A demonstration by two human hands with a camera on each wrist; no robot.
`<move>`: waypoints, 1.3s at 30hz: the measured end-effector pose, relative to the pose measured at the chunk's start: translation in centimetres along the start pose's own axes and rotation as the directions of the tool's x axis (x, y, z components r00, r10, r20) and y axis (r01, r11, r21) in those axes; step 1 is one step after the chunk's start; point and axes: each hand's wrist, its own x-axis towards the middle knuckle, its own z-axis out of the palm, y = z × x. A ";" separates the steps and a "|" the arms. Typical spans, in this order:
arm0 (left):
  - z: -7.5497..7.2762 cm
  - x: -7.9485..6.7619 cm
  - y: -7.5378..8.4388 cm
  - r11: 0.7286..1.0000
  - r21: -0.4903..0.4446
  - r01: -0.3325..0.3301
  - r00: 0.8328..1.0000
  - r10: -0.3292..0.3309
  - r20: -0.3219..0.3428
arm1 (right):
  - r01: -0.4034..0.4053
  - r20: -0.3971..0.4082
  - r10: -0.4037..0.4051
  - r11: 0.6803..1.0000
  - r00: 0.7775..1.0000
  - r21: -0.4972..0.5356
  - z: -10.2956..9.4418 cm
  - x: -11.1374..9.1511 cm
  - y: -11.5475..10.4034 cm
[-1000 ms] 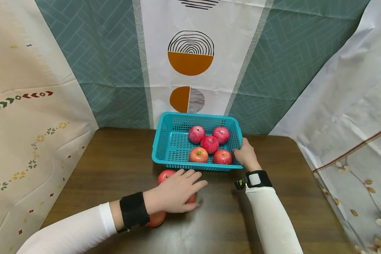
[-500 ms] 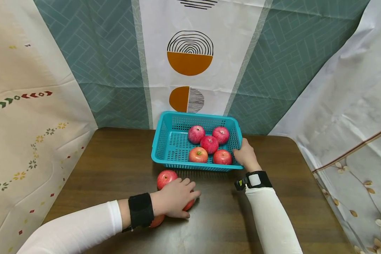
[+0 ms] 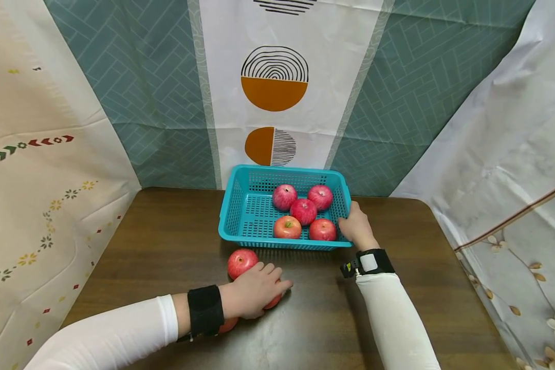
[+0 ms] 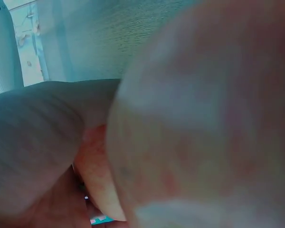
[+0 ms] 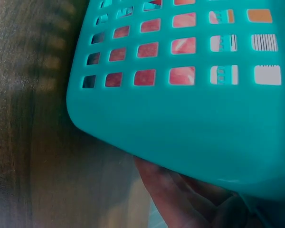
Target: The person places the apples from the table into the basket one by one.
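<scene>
I confirm that the left hand has its fingers bent around a partly covered apple, grasping it on the table in front of the teal basket; the direction of the fruit's stem is hidden. I also confirm that the right hand grips the basket at its right end. The basket sits upright near the table's far edge, long axis running left to right, with five apples inside.
</scene>
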 end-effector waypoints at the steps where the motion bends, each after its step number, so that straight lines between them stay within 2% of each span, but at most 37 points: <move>1: 0.0 0.0 0.0 1.000 -0.005 0.000 1.000 0.000 0.000 | -0.001 0.000 0.001 1.000 1.000 -0.001 0.0 0.0 0.0; 12: 0.3 -0.4 0.0 1.000 -0.014 -0.011 0.998 0.010 -0.069 | 0.009 -0.010 -0.009 1.000 1.000 0.002 0.0 0.0 0.1; 16: 0.5 -0.4 -0.1 0.999 -0.049 -0.014 0.998 0.011 -0.060 | 0.016 -0.010 -0.016 1.000 1.000 -0.001 0.1 0.1 0.1; 22: 0.0 -0.4 0.0 0.994 -0.104 -0.019 0.998 0.013 -0.060 | 0.019 -0.020 -0.020 1.000 1.000 -0.015 0.1 0.1 0.1; 25: -0.3 -0.5 -0.1 0.987 -0.161 -0.009 0.998 -0.001 -0.066 | 0.019 -0.022 -0.019 1.000 1.000 -0.017 0.1 0.1 0.2; 30: -1.3 -0.7 -0.7 0.957 -0.291 0.004 0.996 -0.029 -0.080 | 0.020 -0.027 -0.021 1.000 0.999 -0.023 0.1 0.2 0.4; 35: -2.5 -1.2 -1.3 0.894 -0.448 -0.006 0.990 -0.056 -0.126 | 0.021 -0.020 -0.022 1.000 1.000 -0.018 0.1 0.2 0.4; 37: -2.9 -1.6 -1.5 0.877 -0.480 -0.023 0.985 -0.062 -0.160 | 0.016 -0.016 -0.016 1.000 1.000 -0.013 0.0 0.2 0.3; 39: -3.3 -2.0 -1.8 0.874 -0.484 -0.039 0.977 -0.069 -0.204 | 0.013 -0.012 -0.014 1.000 1.000 -0.011 0.0 0.2 0.2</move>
